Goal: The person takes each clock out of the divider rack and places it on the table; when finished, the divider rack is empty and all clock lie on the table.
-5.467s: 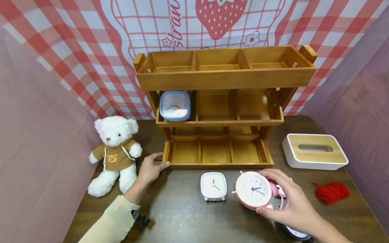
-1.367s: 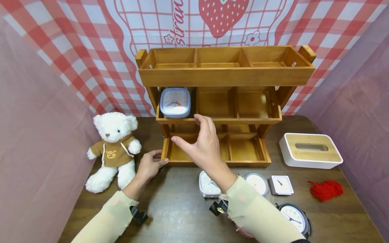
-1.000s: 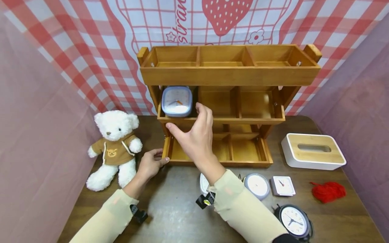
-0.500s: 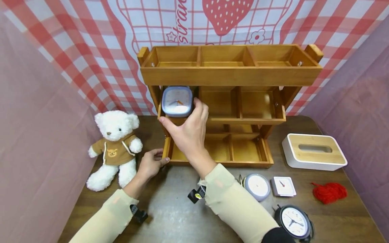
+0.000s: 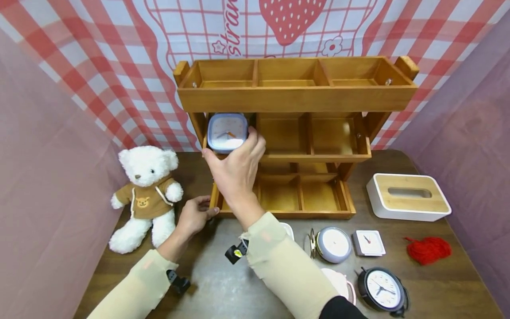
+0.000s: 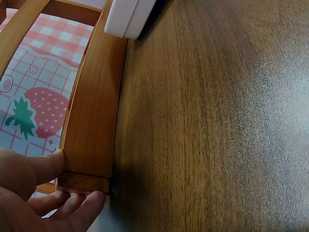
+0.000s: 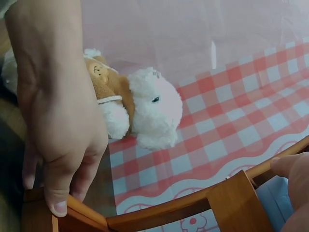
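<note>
A light-blue alarm clock (image 5: 227, 132) sits in the left compartment of the middle tier of a three-tier wooden shelf (image 5: 296, 100). Around its lower right my right hand (image 5: 237, 173) is spread, fingertips at the clock's right side and thumb on the tray's left edge. That thumb (image 7: 293, 176) also shows close to the blue casing (image 7: 276, 195) in the right wrist view. My left hand (image 5: 194, 217) grips the front left corner of the bottom tray. Its thumb and fingers pinch the wooden end (image 6: 84, 181) in the left wrist view.
Right of my sleeve lie a grey round clock (image 5: 334, 245), a small white square clock (image 5: 369, 243), a black twin-bell clock (image 5: 382, 289) and a pink clock (image 5: 338, 280), partly covered. A teddy bear (image 5: 149, 195) sits left; a tissue box (image 5: 408, 197) and red yarn (image 5: 428, 249) lie right.
My right hand released the pink alarm clock onto the table, then rose leftward to the light-blue clock, its fingers coming in at that clock's side. My left hand keeps its grip on the tray corner.
</note>
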The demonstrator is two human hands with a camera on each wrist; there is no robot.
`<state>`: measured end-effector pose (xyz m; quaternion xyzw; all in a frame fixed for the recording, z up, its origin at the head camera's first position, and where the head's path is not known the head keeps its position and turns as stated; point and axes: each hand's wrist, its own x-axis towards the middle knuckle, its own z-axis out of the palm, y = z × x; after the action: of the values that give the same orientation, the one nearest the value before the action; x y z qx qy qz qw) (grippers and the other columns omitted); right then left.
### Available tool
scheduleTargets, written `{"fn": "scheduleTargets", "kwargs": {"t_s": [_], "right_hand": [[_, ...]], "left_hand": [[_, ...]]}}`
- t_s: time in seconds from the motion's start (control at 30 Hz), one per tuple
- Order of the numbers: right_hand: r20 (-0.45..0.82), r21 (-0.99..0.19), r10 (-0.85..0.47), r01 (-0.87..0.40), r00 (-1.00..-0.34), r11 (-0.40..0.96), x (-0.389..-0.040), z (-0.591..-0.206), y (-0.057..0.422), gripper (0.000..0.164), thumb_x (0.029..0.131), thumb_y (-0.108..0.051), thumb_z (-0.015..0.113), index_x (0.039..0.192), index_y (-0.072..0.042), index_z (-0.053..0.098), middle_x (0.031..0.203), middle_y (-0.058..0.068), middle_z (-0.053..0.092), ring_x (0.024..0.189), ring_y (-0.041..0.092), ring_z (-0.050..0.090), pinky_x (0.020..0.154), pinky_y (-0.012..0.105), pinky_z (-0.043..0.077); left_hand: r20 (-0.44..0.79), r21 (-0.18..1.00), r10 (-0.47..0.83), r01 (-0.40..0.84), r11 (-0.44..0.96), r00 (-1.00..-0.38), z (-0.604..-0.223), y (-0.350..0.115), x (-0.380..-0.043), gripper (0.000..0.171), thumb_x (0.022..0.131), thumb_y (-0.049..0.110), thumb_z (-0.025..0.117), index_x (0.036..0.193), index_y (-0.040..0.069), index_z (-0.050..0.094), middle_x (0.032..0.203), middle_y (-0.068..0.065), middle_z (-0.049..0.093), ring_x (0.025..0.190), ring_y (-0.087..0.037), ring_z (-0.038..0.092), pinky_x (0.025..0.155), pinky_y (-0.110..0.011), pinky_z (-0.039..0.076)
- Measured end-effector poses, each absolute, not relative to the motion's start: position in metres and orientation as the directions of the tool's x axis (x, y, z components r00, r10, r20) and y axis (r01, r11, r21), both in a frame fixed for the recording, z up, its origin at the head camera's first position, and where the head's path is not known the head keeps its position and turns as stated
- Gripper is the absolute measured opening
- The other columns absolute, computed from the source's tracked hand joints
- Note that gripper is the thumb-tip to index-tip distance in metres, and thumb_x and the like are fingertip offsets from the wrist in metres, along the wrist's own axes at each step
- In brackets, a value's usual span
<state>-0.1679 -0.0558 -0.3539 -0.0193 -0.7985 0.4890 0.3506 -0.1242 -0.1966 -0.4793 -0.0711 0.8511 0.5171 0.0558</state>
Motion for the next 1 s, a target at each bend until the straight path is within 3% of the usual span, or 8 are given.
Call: {"fn": "scheduleTargets", "kwargs": {"t_s": [0.2,0.5,0.77,1.0], "right_hand": [[0.565,-0.768,0.381,-0.298,-0.732,0.567,-0.174,-0.356,-0.059,0.115,0.066,-0.047,0.096,0.150,-0.001,0.032,0.141,0.018,0.040,0.127,0.029,0.042,0.107,0.038,0.045],[0.618,-0.718,0.358,-0.317,-0.701,0.619,-0.181,-0.352,-0.056,0.103,0.068,-0.046,0.091,0.145,-0.001,0.038,0.135,0.018,0.045,0.122,0.030,0.046,0.100,0.037,0.049],[0.640,-0.728,0.341,-0.403,-0.689,0.554,-0.187,-0.351,-0.047,0.107,0.065,-0.042,0.092,0.148,0.000,0.038,0.136,0.019,0.048,0.121,0.029,0.051,0.099,0.039,0.051],[0.672,-0.728,0.315,-0.521,-0.670,0.446,-0.188,-0.347,-0.038,0.101,0.065,-0.038,0.092,0.144,0.000,0.042,0.136,0.017,0.050,0.121,0.026,0.052,0.101,0.035,0.050]], "left_hand": [[-0.173,0.865,-0.073,-0.187,0.465,-0.982,-0.481,-0.195,-0.126,0.050,0.093,0.007,0.075,0.136,-0.010,0.058,0.124,-0.028,0.068,0.113,-0.038,0.069,0.082,-0.027,0.057],[-0.171,0.848,-0.077,-0.187,0.496,-0.982,-0.480,-0.198,-0.126,0.049,0.093,0.007,0.075,0.136,-0.009,0.059,0.121,-0.027,0.069,0.110,-0.036,0.070,0.080,-0.029,0.058],[-0.191,0.843,-0.076,-0.203,0.498,-0.979,-0.479,-0.198,-0.127,0.050,0.093,0.008,0.075,0.137,-0.008,0.058,0.123,-0.027,0.069,0.113,-0.037,0.069,0.083,-0.032,0.059],[-0.195,0.850,-0.066,-0.202,0.485,-0.979,-0.480,-0.199,-0.127,0.050,0.093,0.006,0.074,0.137,-0.010,0.057,0.124,-0.028,0.068,0.114,-0.039,0.068,0.086,-0.035,0.060]]}}
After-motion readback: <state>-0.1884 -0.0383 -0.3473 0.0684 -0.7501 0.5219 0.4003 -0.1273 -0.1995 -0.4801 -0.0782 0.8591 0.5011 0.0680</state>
